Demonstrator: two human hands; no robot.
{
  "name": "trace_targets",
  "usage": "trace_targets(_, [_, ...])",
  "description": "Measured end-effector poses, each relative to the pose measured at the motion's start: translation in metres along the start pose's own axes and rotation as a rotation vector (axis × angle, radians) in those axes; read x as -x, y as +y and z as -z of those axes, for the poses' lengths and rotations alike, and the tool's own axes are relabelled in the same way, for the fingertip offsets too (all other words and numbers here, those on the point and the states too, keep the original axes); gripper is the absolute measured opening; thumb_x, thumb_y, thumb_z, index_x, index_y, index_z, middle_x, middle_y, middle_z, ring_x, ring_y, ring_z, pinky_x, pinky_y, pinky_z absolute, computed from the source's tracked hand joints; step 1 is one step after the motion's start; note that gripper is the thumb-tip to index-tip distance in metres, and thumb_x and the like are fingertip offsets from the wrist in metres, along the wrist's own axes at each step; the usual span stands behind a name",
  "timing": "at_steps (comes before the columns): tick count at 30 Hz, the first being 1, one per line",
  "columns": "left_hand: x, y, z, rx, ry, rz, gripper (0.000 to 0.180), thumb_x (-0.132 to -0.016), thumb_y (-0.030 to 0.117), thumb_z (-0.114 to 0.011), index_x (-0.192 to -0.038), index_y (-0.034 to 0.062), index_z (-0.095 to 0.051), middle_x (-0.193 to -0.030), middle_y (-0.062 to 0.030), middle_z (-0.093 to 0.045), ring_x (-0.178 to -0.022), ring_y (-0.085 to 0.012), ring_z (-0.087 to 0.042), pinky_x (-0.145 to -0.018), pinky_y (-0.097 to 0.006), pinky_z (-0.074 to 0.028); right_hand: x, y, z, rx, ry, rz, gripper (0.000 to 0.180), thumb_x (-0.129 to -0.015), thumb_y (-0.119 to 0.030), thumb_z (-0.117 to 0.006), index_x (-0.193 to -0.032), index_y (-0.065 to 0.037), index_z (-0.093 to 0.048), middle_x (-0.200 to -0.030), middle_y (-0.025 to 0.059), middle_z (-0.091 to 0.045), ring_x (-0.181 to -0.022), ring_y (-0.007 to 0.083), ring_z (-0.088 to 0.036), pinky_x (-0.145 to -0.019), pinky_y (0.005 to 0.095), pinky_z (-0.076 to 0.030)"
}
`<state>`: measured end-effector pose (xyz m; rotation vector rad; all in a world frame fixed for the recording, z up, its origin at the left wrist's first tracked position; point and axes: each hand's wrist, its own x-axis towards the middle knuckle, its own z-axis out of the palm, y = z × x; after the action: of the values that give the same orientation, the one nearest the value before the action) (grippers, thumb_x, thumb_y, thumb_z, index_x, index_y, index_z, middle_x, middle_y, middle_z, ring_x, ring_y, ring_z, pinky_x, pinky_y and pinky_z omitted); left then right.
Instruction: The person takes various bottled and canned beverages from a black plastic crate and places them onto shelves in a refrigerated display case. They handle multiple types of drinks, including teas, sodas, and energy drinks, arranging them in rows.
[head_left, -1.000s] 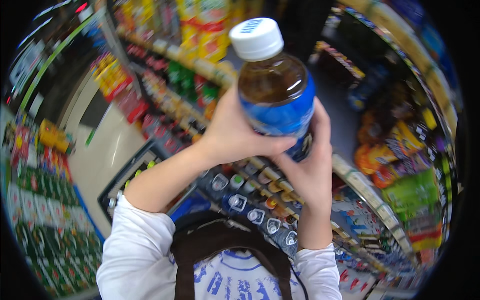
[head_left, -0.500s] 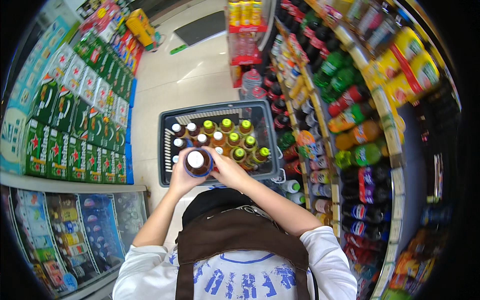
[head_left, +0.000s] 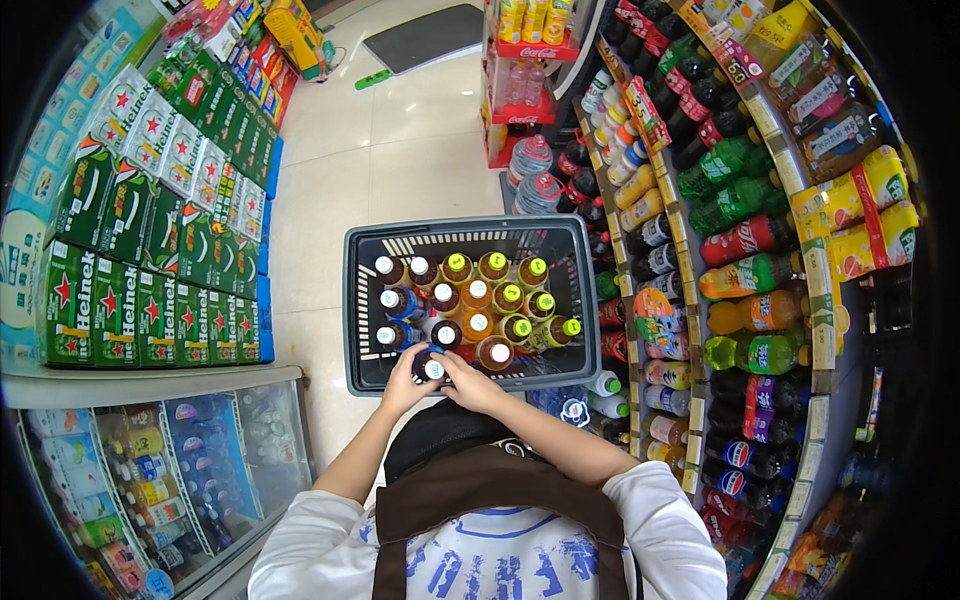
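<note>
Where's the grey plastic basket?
In the head view, the grey plastic basket is central, between green cardboard boxes at left and bottle-filled shelves at right.

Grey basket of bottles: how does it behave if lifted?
The basket is likely heavy: many bottles stand in it. Its thick rim suggests a fairly stiff shell. Bottles by the gap at far right might tip.

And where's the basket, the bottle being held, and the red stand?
Basket point(head_left: 353, 310): head view, on its left rim.
Held bottle point(head_left: 434, 369): head view, on its white cap.
Red stand point(head_left: 526, 117): head view, on a shelf's front edge.
</note>
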<state>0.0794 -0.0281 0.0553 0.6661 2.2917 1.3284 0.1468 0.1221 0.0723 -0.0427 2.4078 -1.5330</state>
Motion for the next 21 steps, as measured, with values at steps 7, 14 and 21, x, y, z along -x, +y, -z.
trace_targets(7, [-0.004, 0.015, -0.030, -0.502, -0.075, 0.077, 0.051, -0.065, 0.007, -0.063, -0.113, 0.0042, -0.046, -0.126, -0.0195, -0.036, -0.120, -0.0398, -0.029, -0.098, -0.041, -0.028, 0.032, 0.000, 0.008, 0.108, -0.169, -0.121, 0.058, -0.075, -0.015, -0.060, -0.125, -0.006, -0.032, -0.119, 0.0194, -0.045, -0.108, 0.0337, -0.045, -0.089, 0.0378, -0.039])
trace_targets(14, [0.015, 0.104, -0.085, -0.288, -0.390, -0.426, 0.039, -0.070, 0.006, -0.060, -0.108, 0.0078, -0.049, -0.124, -0.0138, -0.040, -0.123, -0.0380, -0.025, -0.100, -0.044, -0.025, 0.137, 0.024, 0.050, 0.024, 0.188, -0.196, 0.052, -0.077, -0.023, -0.058, -0.121, -0.001, -0.039, -0.116, 0.0210, -0.048, -0.108, 0.0329, -0.046, -0.091, 0.0351, -0.037])
trace_targets(21, [0.017, 0.233, -0.168, -0.034, -0.561, -1.003, 0.028, -0.068, -0.002, -0.058, -0.095, 0.0087, -0.059, -0.110, -0.0094, -0.053, -0.115, -0.0338, -0.039, -0.096, -0.043, -0.032, 0.322, -0.032, 0.107, -0.228, 0.908, -0.248, 0.045, -0.082, -0.021, -0.056, -0.121, -0.001, -0.042, -0.118, 0.0146, -0.049, -0.110, 0.0214, -0.046, -0.091, 0.0319, -0.036])
